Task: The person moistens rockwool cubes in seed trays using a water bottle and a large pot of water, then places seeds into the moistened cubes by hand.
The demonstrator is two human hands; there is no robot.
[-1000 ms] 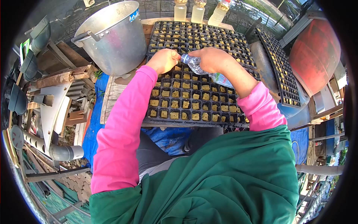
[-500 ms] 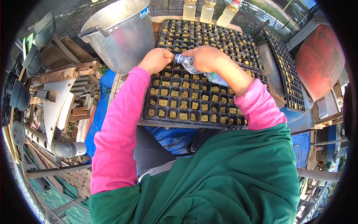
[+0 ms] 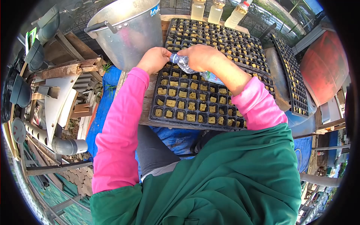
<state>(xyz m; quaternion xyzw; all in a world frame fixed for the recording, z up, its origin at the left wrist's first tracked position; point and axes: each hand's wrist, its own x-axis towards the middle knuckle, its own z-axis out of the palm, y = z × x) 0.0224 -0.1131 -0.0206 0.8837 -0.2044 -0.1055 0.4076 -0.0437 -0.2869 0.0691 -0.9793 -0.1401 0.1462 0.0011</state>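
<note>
A clear plastic bottle [image 3: 183, 64] lies tilted above the black cell tray [image 3: 176, 122], its neck pointing left. My right hand [image 3: 204, 58] is wrapped round the bottle's body. At the bottle's mouth, my left hand [image 3: 154, 60] has its fingers pinched together; what they hold, if anything, is too small to tell. Yellowish plugs [image 3: 191, 117] fill many of the tray's cells. Behind it another tray [image 3: 210, 35] of plugs spreads towards the back of the wooden table [image 3: 147, 107].
A large metal bucket [image 3: 131, 35] stands at the back left. Bottles of cloudy liquid [image 3: 215, 14] line the table's back edge. At the right are a narrow-looking tray [image 3: 290, 71] and a red container [image 3: 323, 67]. Grey pipe parts [image 3: 67, 146] and wood lie at the left.
The trays, bucket and bottles have shifted slightly right in the view. Both hands remain close together at the bottle, which sits slightly further left relative to the tray.
</note>
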